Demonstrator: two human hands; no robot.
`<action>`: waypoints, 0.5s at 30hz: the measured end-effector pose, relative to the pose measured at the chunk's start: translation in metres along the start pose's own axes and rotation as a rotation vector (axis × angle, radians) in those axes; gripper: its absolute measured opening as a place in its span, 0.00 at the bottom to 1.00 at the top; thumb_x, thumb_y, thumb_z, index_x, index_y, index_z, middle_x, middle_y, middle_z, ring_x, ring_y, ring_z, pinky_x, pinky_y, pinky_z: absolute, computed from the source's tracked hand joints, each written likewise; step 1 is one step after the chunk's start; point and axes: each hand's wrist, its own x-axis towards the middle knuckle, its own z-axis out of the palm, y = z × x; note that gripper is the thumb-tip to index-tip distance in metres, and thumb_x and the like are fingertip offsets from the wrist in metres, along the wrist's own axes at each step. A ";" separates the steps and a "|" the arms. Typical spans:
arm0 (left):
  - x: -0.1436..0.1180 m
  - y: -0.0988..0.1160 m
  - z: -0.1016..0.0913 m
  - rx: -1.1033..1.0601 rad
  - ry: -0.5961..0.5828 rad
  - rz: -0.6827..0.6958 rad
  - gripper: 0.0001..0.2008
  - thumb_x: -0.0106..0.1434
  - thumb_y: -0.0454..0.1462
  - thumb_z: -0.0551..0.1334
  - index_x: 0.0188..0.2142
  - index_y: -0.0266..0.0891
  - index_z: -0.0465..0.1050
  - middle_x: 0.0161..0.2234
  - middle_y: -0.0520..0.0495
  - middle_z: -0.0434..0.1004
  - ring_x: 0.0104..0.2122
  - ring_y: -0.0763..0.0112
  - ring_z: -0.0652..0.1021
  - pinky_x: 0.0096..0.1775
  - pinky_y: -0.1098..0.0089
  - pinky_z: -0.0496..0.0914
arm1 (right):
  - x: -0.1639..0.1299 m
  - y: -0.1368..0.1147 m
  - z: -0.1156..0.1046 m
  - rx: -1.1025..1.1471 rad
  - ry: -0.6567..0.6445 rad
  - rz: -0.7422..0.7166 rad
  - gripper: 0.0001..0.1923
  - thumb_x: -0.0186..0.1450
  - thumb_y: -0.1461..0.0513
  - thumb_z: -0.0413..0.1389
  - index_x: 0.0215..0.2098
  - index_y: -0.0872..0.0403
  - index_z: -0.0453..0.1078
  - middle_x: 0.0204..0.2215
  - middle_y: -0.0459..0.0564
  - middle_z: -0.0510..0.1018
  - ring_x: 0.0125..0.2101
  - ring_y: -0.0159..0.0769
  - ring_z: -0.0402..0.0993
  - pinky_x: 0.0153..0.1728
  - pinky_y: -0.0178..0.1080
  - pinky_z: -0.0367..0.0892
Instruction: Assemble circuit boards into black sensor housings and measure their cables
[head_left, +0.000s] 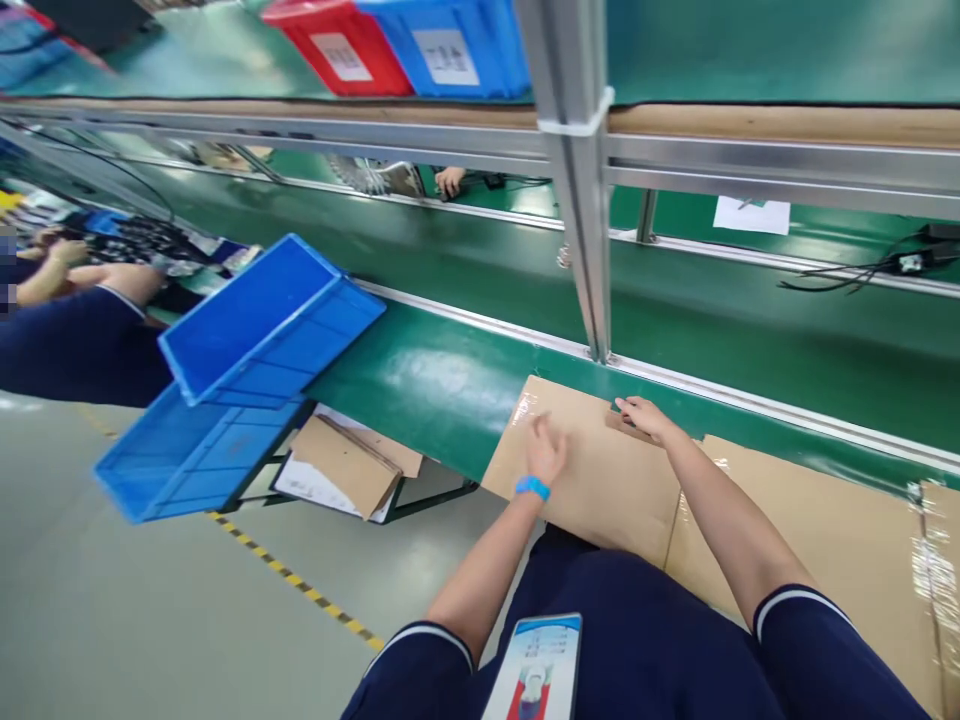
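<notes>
My left hand [546,452], with a blue band at the wrist, hovers over or lightly touches a flat cardboard sheet [592,480] on the green bench. Its fingers are somewhat apart and blurred, with nothing visible in them. Near the sheet's far edge, my right hand [646,417] closes on a small brown cardboard strip [628,427], its fingertips partly hidden. More flat cardboard [810,530] lies to the right under my right forearm, with shiny clear tape along some edges.
Two blue crates [255,330] are stacked at an angle on the left. Cardboard pieces [349,465] lie on a low shelf below the bench. A metal post [577,200] rises ahead. Red [337,50] and blue bins [450,45] stand on the upper shelf. A co-worker [75,330] sits left.
</notes>
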 end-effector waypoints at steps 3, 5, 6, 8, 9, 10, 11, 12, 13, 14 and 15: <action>0.037 -0.070 -0.034 -0.029 0.037 -0.290 0.27 0.73 0.46 0.53 0.63 0.27 0.60 0.59 0.24 0.66 0.62 0.44 0.67 0.59 0.44 0.63 | 0.021 -0.023 0.018 -0.036 -0.032 0.061 0.24 0.72 0.45 0.50 0.47 0.57 0.72 0.38 0.50 0.79 0.34 0.32 0.77 0.39 0.42 0.75; 0.060 -0.103 -0.045 -0.084 -0.020 -0.377 0.25 0.71 0.48 0.57 0.59 0.32 0.66 0.56 0.32 0.71 0.59 0.50 0.71 0.58 0.47 0.66 | 0.034 -0.036 0.023 -0.106 -0.051 0.095 0.24 0.71 0.45 0.52 0.42 0.57 0.73 0.34 0.49 0.78 0.32 0.32 0.76 0.38 0.41 0.74; 0.070 -0.115 -0.047 -0.120 -0.060 -0.400 0.24 0.70 0.49 0.59 0.56 0.34 0.68 0.54 0.37 0.74 0.56 0.53 0.74 0.57 0.49 0.67 | 0.040 -0.043 0.024 -0.147 -0.063 0.104 0.23 0.70 0.45 0.53 0.40 0.57 0.73 0.33 0.48 0.78 0.32 0.31 0.75 0.38 0.41 0.74; 0.086 -0.131 -0.050 -0.204 -0.151 -0.424 0.21 0.69 0.50 0.60 0.51 0.36 0.72 0.49 0.42 0.77 0.50 0.59 0.77 0.54 0.52 0.70 | 0.050 -0.055 0.028 -0.229 -0.092 0.111 0.22 0.69 0.46 0.55 0.37 0.56 0.73 0.32 0.48 0.78 0.32 0.31 0.75 0.38 0.40 0.74; 0.092 -0.136 -0.050 -0.246 -0.196 -0.429 0.20 0.69 0.50 0.60 0.48 0.36 0.74 0.46 0.43 0.78 0.47 0.61 0.79 0.52 0.54 0.72 | 0.054 -0.061 0.032 -0.265 -0.107 0.109 0.21 0.69 0.46 0.56 0.37 0.56 0.73 0.32 0.48 0.78 0.32 0.31 0.75 0.38 0.40 0.74; 0.099 -0.140 -0.050 -0.285 -0.237 -0.430 0.18 0.70 0.49 0.61 0.46 0.36 0.74 0.44 0.44 0.79 0.44 0.63 0.79 0.50 0.55 0.73 | 0.058 -0.068 0.037 -0.299 -0.123 0.105 0.20 0.69 0.47 0.56 0.37 0.56 0.73 0.32 0.48 0.78 0.32 0.31 0.75 0.38 0.40 0.74; 0.105 -0.142 -0.050 -0.320 -0.272 -0.427 0.17 0.70 0.48 0.61 0.44 0.36 0.75 0.43 0.45 0.79 0.43 0.64 0.79 0.49 0.56 0.74 | 0.062 -0.073 0.043 -0.328 -0.138 0.103 0.19 0.69 0.47 0.56 0.37 0.56 0.73 0.33 0.48 0.78 0.32 0.31 0.75 0.38 0.40 0.74; 0.112 -0.143 -0.050 -0.352 -0.298 -0.422 0.15 0.70 0.47 0.61 0.44 0.36 0.75 0.42 0.45 0.79 0.42 0.64 0.79 0.48 0.57 0.74 | 0.067 -0.079 0.050 -0.354 -0.150 0.106 0.19 0.69 0.48 0.56 0.37 0.56 0.73 0.34 0.49 0.78 0.33 0.31 0.75 0.39 0.40 0.74; 0.120 -0.143 -0.050 -0.382 -0.318 -0.414 0.14 0.70 0.45 0.62 0.44 0.36 0.75 0.43 0.45 0.78 0.42 0.64 0.79 0.48 0.57 0.74 | 0.071 -0.084 0.057 -0.376 -0.160 0.114 0.19 0.69 0.48 0.56 0.38 0.56 0.73 0.35 0.49 0.78 0.34 0.32 0.75 0.39 0.40 0.74; 0.128 -0.142 -0.048 -0.414 -0.335 -0.406 0.13 0.69 0.44 0.63 0.44 0.36 0.75 0.44 0.45 0.78 0.43 0.64 0.79 0.48 0.57 0.75 | 0.075 -0.088 0.062 -0.397 -0.170 0.129 0.19 0.69 0.48 0.56 0.39 0.56 0.73 0.36 0.49 0.78 0.35 0.32 0.75 0.39 0.41 0.74; 0.136 -0.140 -0.046 -0.449 -0.350 -0.399 0.13 0.69 0.44 0.63 0.45 0.36 0.74 0.45 0.45 0.78 0.43 0.64 0.79 0.47 0.57 0.75 | 0.079 -0.092 0.067 -0.414 -0.179 0.148 0.18 0.69 0.49 0.57 0.40 0.57 0.73 0.37 0.49 0.78 0.35 0.33 0.75 0.40 0.42 0.74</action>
